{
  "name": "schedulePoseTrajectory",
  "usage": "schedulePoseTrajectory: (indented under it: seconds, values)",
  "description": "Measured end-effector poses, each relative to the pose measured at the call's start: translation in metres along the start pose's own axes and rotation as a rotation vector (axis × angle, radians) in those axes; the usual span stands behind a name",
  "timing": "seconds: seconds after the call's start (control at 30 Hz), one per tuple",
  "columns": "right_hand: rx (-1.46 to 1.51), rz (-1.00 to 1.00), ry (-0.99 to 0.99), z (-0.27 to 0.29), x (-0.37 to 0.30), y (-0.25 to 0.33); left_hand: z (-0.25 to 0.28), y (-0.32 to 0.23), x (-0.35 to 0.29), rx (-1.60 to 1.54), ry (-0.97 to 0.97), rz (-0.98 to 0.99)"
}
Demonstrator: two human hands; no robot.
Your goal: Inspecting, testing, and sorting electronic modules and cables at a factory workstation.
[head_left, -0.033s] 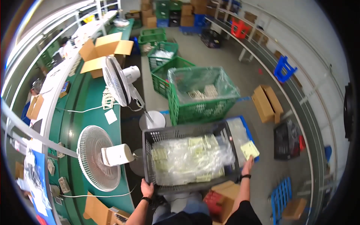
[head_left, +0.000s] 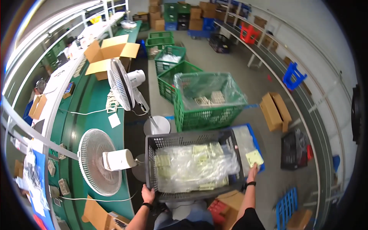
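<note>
In front of me is a black plastic crate (head_left: pixel 188 135), tilted slightly, with several pale yellow-green flat panels (head_left: pixel 163 160) inside under crumpled clear plastic film (head_left: pixel 184 168). My left hand (head_left: pixel 147 194) is closed on the crate's near left corner. On the crate's right side, my right hand (head_left: pixel 252 175) has its fingers closed at the near edge of a single pale yellow-green panel (head_left: pixel 253 157). This panel lies over clear film (head_left: pixel 243 141) at the near end of a blue tray-like base (head_left: pixel 254 137). How much of it the fingers grip is partly hidden.
Beyond the crate stands a large green crate (head_left: pixel 209 119) lined with clear film. White fans (head_left: pixel 100 163) stand to the left, by a green-topped bench (head_left: pixel 96 126). Open cartons (head_left: pixel 275 111) lie to the right; another carton (head_left: pixel 230 207) is by my legs.
The single panel and my right hand have shifted slightly left, so the panel overhangs the blue edge less. My left hand stays at the crate's corner. The whole view has shifted a little.
</note>
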State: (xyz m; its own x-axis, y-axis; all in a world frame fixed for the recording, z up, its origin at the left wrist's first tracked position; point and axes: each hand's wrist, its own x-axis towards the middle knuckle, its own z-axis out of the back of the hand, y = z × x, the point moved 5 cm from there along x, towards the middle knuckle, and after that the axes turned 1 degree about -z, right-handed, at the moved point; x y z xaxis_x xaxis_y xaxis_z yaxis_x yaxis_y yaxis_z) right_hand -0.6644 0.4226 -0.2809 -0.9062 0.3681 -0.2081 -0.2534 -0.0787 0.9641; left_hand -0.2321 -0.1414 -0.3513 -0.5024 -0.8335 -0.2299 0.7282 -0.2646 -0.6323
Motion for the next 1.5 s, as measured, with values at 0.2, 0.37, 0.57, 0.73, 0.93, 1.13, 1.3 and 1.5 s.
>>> schedulePoseTrajectory:
  seconds: [0.2, 0.37, 0.57, 0.73, 0.93, 1.13, 1.3, 1.5]
  values:
    - [-0.265, 0.069, 0.503, -0.064, 0.103, -0.13, 0.009, -0.026, 0.026, 0.055, -0.082, 0.021]
    - [-0.308, -0.024, 0.435, -0.108, 0.093, -0.062, 0.018, -0.041, 0.007, -0.065, -0.059, 0.041]
    - [-0.222, -0.263, 0.348, -0.011, 0.097, -0.004, 0.069, -0.155, -0.024, -0.02, -0.046, -0.094]
    - [-0.119, -0.148, 0.017, 0.115, 0.137, -0.011, 0.013, -0.318, -0.02, -0.166, 0.213, -0.145]
    - [-0.204, -0.072, -0.156, 0.251, 0.204, 0.004, -0.133, -0.415, 0.032, -0.097, 0.286, -0.453]
    - [-0.298, -0.135, -0.209, 0.31, 0.27, 0.015, -0.323, -0.498, 0.07, -0.079, 0.522, -0.627]
    - [-0.648, -0.06, -0.209, 0.329, 0.304, -0.022, -0.395, -0.516, 0.078, -0.12, 0.413, -0.648]
    - [-1.009, 0.115, -0.303, 0.34, 0.291, -0.008, -0.374, -0.46, 0.077, -0.934, 0.627, -0.067]
